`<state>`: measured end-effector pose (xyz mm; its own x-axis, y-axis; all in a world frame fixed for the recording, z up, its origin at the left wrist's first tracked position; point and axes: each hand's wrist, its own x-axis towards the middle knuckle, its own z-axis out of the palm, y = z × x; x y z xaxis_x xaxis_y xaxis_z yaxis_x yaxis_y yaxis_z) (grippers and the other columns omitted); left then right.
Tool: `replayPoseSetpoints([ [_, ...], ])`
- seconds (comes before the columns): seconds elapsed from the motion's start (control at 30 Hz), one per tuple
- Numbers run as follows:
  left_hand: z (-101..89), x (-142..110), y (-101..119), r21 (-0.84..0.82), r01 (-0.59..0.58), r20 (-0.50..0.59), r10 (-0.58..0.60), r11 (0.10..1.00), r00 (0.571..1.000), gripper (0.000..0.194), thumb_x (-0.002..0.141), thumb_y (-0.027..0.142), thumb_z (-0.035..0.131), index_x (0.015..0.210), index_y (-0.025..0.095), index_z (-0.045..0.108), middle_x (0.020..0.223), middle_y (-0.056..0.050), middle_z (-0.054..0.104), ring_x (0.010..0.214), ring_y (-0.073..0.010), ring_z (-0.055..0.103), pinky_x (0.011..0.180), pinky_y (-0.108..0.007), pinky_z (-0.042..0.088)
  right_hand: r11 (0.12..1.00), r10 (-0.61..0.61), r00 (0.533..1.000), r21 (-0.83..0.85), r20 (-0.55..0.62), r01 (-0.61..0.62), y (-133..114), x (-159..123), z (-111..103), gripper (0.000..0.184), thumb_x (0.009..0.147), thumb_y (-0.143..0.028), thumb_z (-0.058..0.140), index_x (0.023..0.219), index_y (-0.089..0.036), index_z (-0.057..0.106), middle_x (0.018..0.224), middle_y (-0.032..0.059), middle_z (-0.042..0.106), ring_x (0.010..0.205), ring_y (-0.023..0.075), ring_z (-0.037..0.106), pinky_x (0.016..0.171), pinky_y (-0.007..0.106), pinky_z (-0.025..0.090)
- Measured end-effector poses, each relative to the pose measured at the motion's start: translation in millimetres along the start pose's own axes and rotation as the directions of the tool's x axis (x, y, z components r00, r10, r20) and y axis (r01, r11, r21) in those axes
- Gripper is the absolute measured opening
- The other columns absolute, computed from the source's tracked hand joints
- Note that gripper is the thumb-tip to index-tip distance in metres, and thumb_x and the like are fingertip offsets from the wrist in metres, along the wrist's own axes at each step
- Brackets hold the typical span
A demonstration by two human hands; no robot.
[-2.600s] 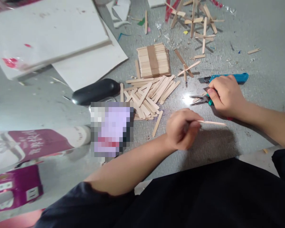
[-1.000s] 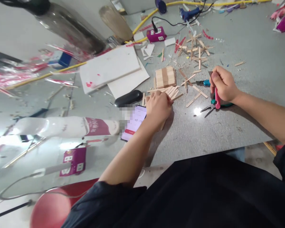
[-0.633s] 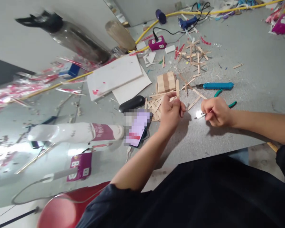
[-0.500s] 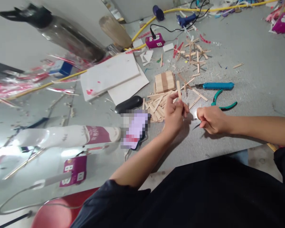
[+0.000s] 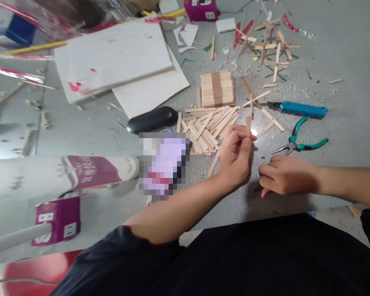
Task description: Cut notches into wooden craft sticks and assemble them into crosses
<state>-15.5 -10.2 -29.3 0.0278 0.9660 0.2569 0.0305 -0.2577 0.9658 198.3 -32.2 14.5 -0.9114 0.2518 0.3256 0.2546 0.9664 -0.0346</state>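
My left hand [image 5: 237, 158] is closed around a wooden craft stick [image 5: 248, 126], which stands up between thumb and fingers. To its right, my right hand [image 5: 280, 174] hovers low over the table with curled fingers; whatever it may hold is hidden. Teal-handled needle-nose pliers [image 5: 292, 145] lie just beyond the right hand, handles spread. A blue utility knife [image 5: 304, 109] rests behind them, blade tip out. Next to my left hand is a loose pile of craft sticks [image 5: 205, 129], with a banded bundle of sticks [image 5: 217, 88] behind it.
Crossed-stick pieces [image 5: 267, 47] stand at the back. A phone [image 5: 165, 164], a black case [image 5: 152, 119] and white foam boards [image 5: 117, 57] lie left. Further left are a white-and-purple bottle [image 5: 92, 172] and a purple power adapter [image 5: 57, 222]. Scraps litter the table.
The view has shifted and come closer to the table. My right hand has moved toward the near edge, uncovering the pliers' jaws. My left hand still holds the craft stick.
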Motion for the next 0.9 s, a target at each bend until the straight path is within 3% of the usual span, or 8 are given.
replayPoseSetpoints([
  [0.07,2.0,-2,4,-0.099,-0.015,0.048,0.020,0.995,0.999,0.038,0.122,0.057,0.070,0.104,0.024,0.075,0.091,-0.003,0.079,0.074,-0.0132,0.071,0.066,-0.028,0.059,0.999,-0.038,0.999,-0.032,-0.020,0.037,-3,-1,-2,0.050,0.129,-0.040,0.062,0.082,-0.023,0.063,0.080,0.0001,0.064,0.064,0.0175,0.053,0.070,0.037,0.036],
  [0.13,4.9,-4,9,-0.189,0.083,0.115,-0.062,0.979,0.991,0.033,0.124,0.054,0.067,0.116,0.023,0.073,0.080,0.001,0.080,0.057,-0.0098,0.065,0.055,-0.025,0.054,0.997,-0.068,0.997,-0.037,-0.021,0.067,-5,-3,-1,0.047,0.128,-0.037,0.063,0.084,-0.023,0.064,0.080,0.0000,0.065,0.065,0.0171,0.053,0.070,0.037,0.036],
  [0.23,7.6,-4,16,-0.243,0.219,0.155,-0.185,0.945,0.970,0.021,0.118,0.043,0.072,0.126,0.024,0.067,0.072,0.003,0.081,0.047,-0.0104,0.064,0.048,-0.023,0.052,0.994,-0.104,0.995,-0.028,-0.007,0.103,-6,-7,2,0.043,0.127,-0.036,0.063,0.087,-0.022,0.065,0.080,0.0000,0.066,0.065,0.0166,0.053,0.071,0.038,0.038],
  [0.33,7.7,0,20,-0.266,0.311,0.155,-0.278,0.913,0.948,0.019,0.108,0.030,0.075,0.121,0.027,0.061,0.064,0.008,0.078,0.040,-0.0110,0.061,0.043,-0.022,0.048,0.994,-0.110,0.994,-0.010,-0.026,0.110,-6,-9,5,0.045,0.128,-0.038,0.062,0.086,-0.023,0.064,0.078,-0.0016,0.063,0.063,0.0158,0.052,0.069,0.037,0.039],
  [0.53,7.2,7,22,-0.304,0.399,0.145,-0.372,0.865,0.917,0.026,0.102,0.035,0.074,0.110,0.030,0.050,0.058,0.012,0.073,0.035,-0.0106,0.059,0.040,-0.019,0.044,0.998,-0.069,0.996,0.009,-0.055,0.069,-9,-6,7,0.050,0.130,-0.041,0.059,0.084,-0.023,0.062,0.078,-0.0022,0.061,0.064,0.0152,0.051,0.066,0.036,0.035],
  [0.73,6.8,10,23,-0.335,0.422,0.139,-0.399,0.842,0.906,0.029,0.101,0.036,0.074,0.112,0.030,0.048,0.056,0.012,0.072,0.035,-0.0121,0.059,0.039,-0.019,0.038,0.994,-0.093,0.992,-0.051,0.084,0.098,-5,-9,4,0.038,0.127,-0.035,0.063,0.091,-0.022,0.064,0.088,0.0028,0.064,0.082,0.0206,0.056,0.065,0.037,0.025],
  [0.9,6.0,12,25,-0.334,0.453,0.169,-0.420,0.826,0.891,0.024,0.102,0.033,0.068,0.115,0.029,0.048,0.059,0.010,0.075,0.036,-0.0129,0.062,0.040,-0.019,0.040,0.992,-0.129,0.985,0.001,0.116,0.130,-4,-10,3,0.026,0.123,-0.024,0.064,0.097,-0.022,0.065,0.089,0.0026,0.064,0.083,0.0211,0.055,0.065,0.038,0.024],
])
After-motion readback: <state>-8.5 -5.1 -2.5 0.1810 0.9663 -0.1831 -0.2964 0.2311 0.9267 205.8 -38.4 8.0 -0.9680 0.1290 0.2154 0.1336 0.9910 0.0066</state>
